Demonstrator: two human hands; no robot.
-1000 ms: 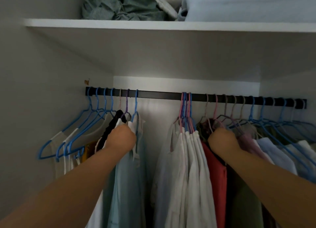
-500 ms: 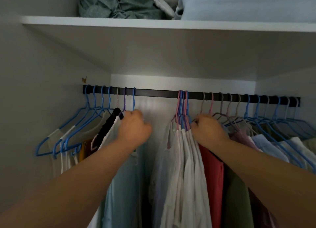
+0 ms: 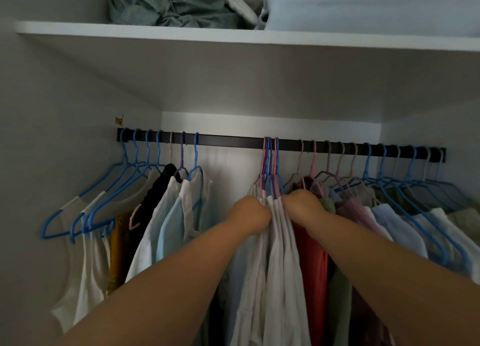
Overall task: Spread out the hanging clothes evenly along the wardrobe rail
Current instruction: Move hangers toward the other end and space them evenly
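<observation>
So both hands are up at the tight bunch of white shirts (image 3: 281,242) hanging about mid rail (image 3: 233,140). The left hand (image 3: 250,216) is curled into the left side of that bunch, fingers buried in the cloth, so it looks like it's gripping fabric just below the hangers. The right hand (image 3: 302,205) is curled in on the right side of the same bunch, between the white shirts and the red top (image 3: 311,257); its fingertips are hidden, so I can't tell exactly which piece it has. The two hands are almost touching, with only the white cloth between them.

The bunch's hooks (image 3: 270,151), pink, purple and blue, are crammed together on the black rail. Left of them there's a bare stretch of rail, then a looser group at the far left: blue hangers (image 3: 104,190) with pale tops, a black piece (image 3: 155,190), a couple of light blue shirts (image 3: 168,216). On the right, hooks run fairly regularly out to the end of the rail, carrying pink, pale blue and greenish clothes.

Up top, the shelf (image 3: 78,31) has a crumpled grey-green bundle (image 3: 176,5) and folded pale blue bedding (image 3: 363,5).
</observation>
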